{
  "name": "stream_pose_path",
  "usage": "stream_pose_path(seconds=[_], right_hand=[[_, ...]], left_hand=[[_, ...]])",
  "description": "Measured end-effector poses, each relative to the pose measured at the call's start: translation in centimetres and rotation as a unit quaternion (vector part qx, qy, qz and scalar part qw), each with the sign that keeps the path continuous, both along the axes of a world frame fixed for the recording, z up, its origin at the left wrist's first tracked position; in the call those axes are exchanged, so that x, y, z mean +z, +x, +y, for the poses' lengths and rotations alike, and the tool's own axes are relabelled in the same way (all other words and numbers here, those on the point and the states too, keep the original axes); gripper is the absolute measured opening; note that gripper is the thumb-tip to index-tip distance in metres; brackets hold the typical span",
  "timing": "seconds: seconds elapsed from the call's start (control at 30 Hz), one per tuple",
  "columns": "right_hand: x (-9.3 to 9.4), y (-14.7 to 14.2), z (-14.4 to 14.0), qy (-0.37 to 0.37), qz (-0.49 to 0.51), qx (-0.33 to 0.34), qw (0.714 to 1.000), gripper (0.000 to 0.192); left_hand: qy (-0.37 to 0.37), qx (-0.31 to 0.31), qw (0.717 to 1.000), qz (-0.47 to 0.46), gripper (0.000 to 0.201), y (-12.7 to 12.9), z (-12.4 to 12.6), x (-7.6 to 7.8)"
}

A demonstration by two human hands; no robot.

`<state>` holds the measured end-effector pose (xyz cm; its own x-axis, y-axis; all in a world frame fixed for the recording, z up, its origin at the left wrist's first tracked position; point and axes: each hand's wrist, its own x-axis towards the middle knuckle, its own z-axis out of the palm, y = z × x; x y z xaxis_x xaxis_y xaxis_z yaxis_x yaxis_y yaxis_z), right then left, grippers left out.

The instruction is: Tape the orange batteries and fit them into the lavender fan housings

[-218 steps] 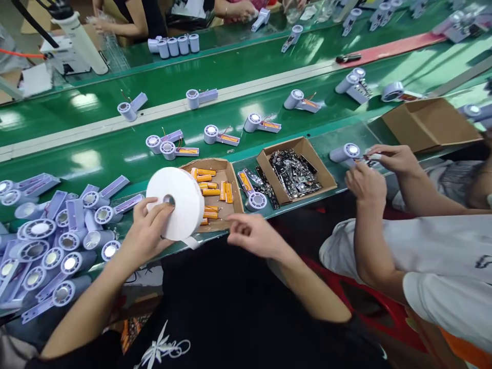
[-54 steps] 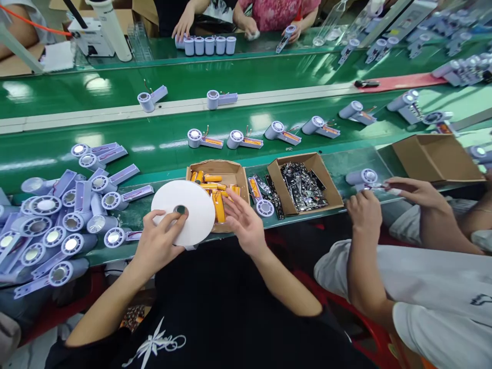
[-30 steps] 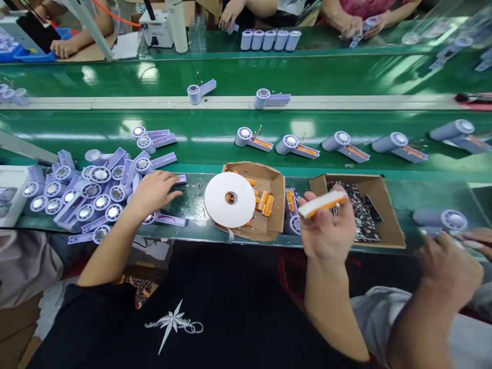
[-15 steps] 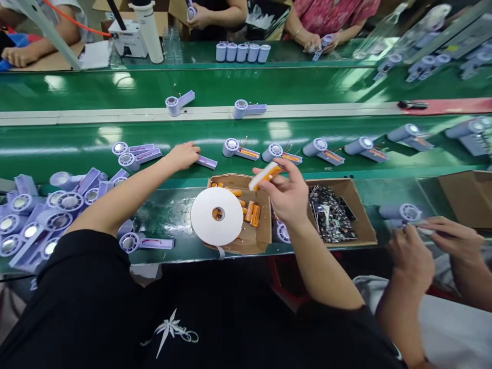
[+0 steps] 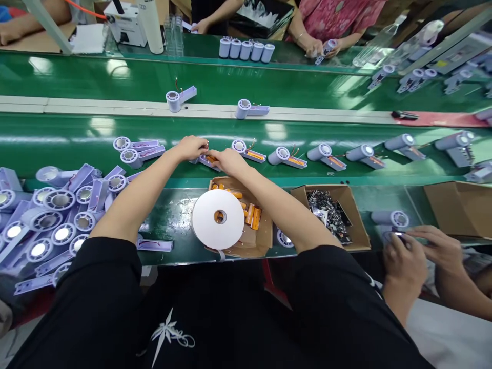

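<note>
Lilac fan housing (image 5: 203,160) beyond the white tape roll (image 5: 218,219) is pinched between left hand (image 5: 191,147) and right hand (image 5: 227,160).

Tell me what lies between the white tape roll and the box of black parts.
Head view: the orange batteries in their cardboard box, beside the tape roll; right arm crosses above; parts box.

I find no text, number or brand that I can read anywhere in this view. The black shirt (image 5: 169,328) at the bottom carries a white printed mark, a star shape with a looping flourish, but I cannot make letters out of it. The white machine (image 5: 125,23) at the far side shows dark marks too small for me to tell. The orange cells in the cardboard box (image 5: 265,236) show no legible print.
</note>
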<state>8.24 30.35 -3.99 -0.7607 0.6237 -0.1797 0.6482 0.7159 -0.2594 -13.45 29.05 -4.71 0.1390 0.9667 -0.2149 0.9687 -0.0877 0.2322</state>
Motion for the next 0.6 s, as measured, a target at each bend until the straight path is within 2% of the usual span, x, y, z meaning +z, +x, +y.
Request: stream_pose_path(seconds=[0.1, 0.23, 0.3, 0.4, 0.47, 0.53, 0.6], right_hand=[[-0.1, -0.4, -0.2, 0.016, -0.064, 0.006, 0.998, 0.049], [-0.4, -0.6, 0.2, -0.008, -0.025, 0.019, 0.999, 0.042], [0.3, -0.4, 0.3, -0.009, -0.009, 0.025, 1.000, 0.038], [2.7, 0.0, -0.8, 0.001, -0.027, 0.025, 0.999, 0.026], [4.1, -0.2, -1.5, 0.008, -0.048, 0.027, 0.998, 0.025], [4.6, -0.9, -0.9, 0.003, -0.064, 0.050, 0.997, 0.022], [4.6, -1.5, 1.0, -0.023, -0.069, 0.113, 0.991, 0.025]], left_hand=[[0.006, 0.008, 1.000, -0.013, 0.035, 0.8, 0.2, -0.7], [0.010, 0.020, 1.000, -0.019, 0.032, 1.1, 0.5, -0.5], [0.006, 0.029, 0.999, -0.013, 0.029, 1.8, 0.5, 0.7], [-0.006, 0.019, 1.000, -0.003, 0.026, 3.6, -0.4, 3.6], [-0.007, 0.008, 1.000, 0.003, 0.031, 3.8, -1.1, 4.5], [0.005, 0.009, 1.000, 0.009, 0.040, 2.6, -0.3, 3.6], [0.007, 0.046, 0.999, -0.004, 0.056, 1.1, 2.1, 1.4]])
